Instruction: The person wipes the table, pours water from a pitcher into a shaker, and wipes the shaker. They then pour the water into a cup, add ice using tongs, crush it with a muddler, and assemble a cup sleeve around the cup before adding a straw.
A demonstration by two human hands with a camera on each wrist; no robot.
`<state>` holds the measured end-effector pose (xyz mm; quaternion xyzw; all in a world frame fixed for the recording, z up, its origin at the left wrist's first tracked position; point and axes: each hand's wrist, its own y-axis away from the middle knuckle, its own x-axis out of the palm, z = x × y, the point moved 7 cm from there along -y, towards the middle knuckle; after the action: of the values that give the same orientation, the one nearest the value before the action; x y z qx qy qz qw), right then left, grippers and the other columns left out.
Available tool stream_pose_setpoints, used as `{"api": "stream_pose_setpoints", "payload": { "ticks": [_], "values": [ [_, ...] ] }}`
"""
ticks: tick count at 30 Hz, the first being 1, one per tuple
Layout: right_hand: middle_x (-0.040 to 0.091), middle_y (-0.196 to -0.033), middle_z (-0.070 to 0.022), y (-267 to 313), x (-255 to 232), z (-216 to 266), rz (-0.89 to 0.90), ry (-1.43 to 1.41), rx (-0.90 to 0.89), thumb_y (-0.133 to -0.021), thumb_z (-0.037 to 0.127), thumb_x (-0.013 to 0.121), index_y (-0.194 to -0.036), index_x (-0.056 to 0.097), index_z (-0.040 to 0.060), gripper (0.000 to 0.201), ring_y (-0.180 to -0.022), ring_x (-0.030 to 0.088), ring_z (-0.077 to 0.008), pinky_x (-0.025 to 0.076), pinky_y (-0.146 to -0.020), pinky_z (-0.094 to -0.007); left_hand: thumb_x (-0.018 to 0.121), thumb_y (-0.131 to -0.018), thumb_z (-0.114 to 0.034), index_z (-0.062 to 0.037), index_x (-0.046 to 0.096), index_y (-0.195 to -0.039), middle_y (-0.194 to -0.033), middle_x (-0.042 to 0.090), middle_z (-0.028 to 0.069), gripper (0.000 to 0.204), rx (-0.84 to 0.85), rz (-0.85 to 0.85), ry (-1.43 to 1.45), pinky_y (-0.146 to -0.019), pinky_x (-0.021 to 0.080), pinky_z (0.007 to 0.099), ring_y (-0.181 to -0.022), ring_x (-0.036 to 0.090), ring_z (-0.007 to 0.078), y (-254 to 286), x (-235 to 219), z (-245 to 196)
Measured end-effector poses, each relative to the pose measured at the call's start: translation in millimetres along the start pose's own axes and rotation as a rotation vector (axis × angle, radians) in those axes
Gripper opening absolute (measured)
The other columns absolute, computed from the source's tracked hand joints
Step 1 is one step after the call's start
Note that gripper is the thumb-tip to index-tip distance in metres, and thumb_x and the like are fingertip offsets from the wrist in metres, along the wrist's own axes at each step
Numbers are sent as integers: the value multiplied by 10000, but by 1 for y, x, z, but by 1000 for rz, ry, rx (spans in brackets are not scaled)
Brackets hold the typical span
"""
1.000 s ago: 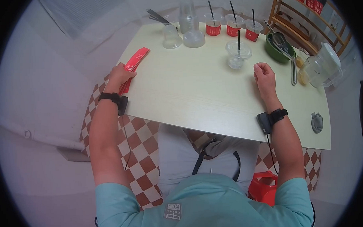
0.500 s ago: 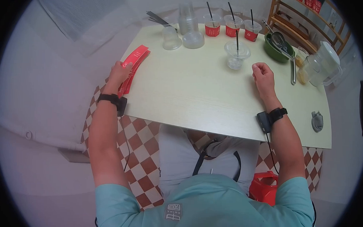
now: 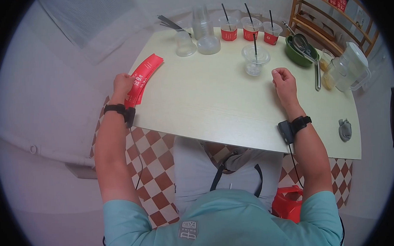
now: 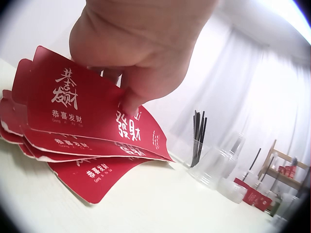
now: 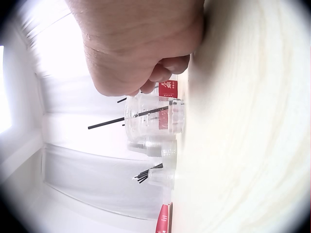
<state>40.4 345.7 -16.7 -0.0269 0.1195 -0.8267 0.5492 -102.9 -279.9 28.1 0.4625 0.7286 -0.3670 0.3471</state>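
Observation:
My left hand (image 3: 122, 87) is over a fanned stack of flat red paper sleeves (image 3: 148, 69) at the table's left edge. In the left wrist view, the thumb of the left hand (image 4: 141, 53) presses on the printed face of the top sleeve (image 4: 73, 104), with fingers behind its upper edge; more sleeves lie beneath. My right hand (image 3: 285, 86) rests on the table, fingers loosely curled, holding nothing. Just beyond it stands a clear lidded cup (image 3: 253, 68) with a black straw. The right wrist view shows the right hand (image 5: 141, 43) with its fingers bent inward near that cup (image 5: 141, 121).
Clear stacked cups (image 3: 202, 25) and black straws (image 3: 172, 23) stand at the back left. Several red-sleeved cups (image 3: 250, 31) line the back. At the right are a green bowl (image 3: 295, 55) with utensils, a clear pitcher (image 3: 345, 70) and a grey cloth (image 3: 345, 130).
My left hand has shifted left and slightly toward me along the sleeves, and more of their printed faces shows. The right hand stays in nearly the same place.

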Motion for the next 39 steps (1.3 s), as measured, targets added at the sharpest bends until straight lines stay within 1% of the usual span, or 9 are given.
{"api": "stream_pose_setpoints", "payload": {
  "ticks": [5, 10, 15, 20, 24, 27, 31, 36, 39],
  "values": [
    [602, -764, 16, 1, -2, 2, 9, 2, 18, -999, 252, 633, -1014, 657, 32, 222, -688, 534, -68, 425, -628, -246, 713, -889, -200, 18, 707, -905, -809, 719, 150, 219, 0, -41, 72, -722, 543, 397, -754, 697, 268, -15, -24, -4],
    [559, -696, 16, 2, -4, 4, 41, 35, 78, -1032, 296, 578, -1021, 662, 22, 287, -626, 481, -63, 395, -583, -248, 612, -974, -123, 10, 567, -1194, -1075, 668, 103, 261, -98, 93, 1004, -775, 555, 358, -889, 676, 219, 18, -51, -55],
    [497, -651, 50, 3, -2, 10, -7, -23, -85, -1073, 319, 520, -1044, 661, 30, 323, -552, 399, -31, 316, -492, -212, 517, -1015, -52, -6, 524, -1244, -1169, 635, 147, 234, 77, 438, 1501, -1014, 536, 462, -1093, 640, 267, 88, -1, -137],
    [535, -686, 23, 8, -2, 20, 91, -157, -33, -1066, 336, 536, -1102, 655, 18, 342, -558, 424, -38, 325, -485, -210, 498, -991, 20, 29, 496, -1284, -1261, 599, 189, 293, -87, 650, 1936, -1143, 456, 518, -1216, 598, 338, 167, 79, -214],
    [622, -788, -30, 19, 15, 26, 430, -352, -1, -1038, 374, 584, -1167, 649, 13, 388, -584, 481, -50, 375, -501, -201, 489, -993, 27, 31, 499, -1272, -1275, 592, 191, 279, -185, 765, 2030, -1152, 441, 530, -1220, 594, 341, 216, 114, -266],
    [676, -845, -48, 30, 28, 33, 472, -266, 100, -987, 288, 668, -1116, 686, -5, 321, -601, 547, -72, 442, -522, -228, 497, -1007, 1, 2, 497, -1276, -1272, 586, 172, 269, -174, 883, 2042, -1168, 410, 543, -1237, 576, 330, 239, 138, -296],
    [671, -819, -36, 21, 18, 30, 333, -332, 123, -957, 225, 707, -976, 716, 12, 214, -634, 590, -84, 452, -531, -243, 532, -1031, -109, -38, 526, -1288, -1313, 587, 142, 267, -179, 925, 2041, -1189, 361, 510, -1266, 544, 300, 237, 145, -307],
    [696, -860, -53, 18, 15, 27, 302, -295, 100, -955, 216, 708, -1033, 719, -5, 234, -715, 635, -110, 506, -603, -259, 536, -1045, -185, -62, 544, -1285, -1306, 600, 109, 270, -131, 719, 2056, -1171, 353, 479, -1278, 522, 276, 185, 129, -297],
    [719, -926, -79, 19, 21, 31, 351, -217, 74, -956, 199, 705, -1089, 716, -14, 251, -788, 669, -138, 547, -675, -280, 465, -1075, -251, -74, 545, -1303, -1310, 600, 96, 300, -130, 739, 2020, -1155, 363, 474, -1300, 510, 268, 177, 127, -301]
  ]
}}
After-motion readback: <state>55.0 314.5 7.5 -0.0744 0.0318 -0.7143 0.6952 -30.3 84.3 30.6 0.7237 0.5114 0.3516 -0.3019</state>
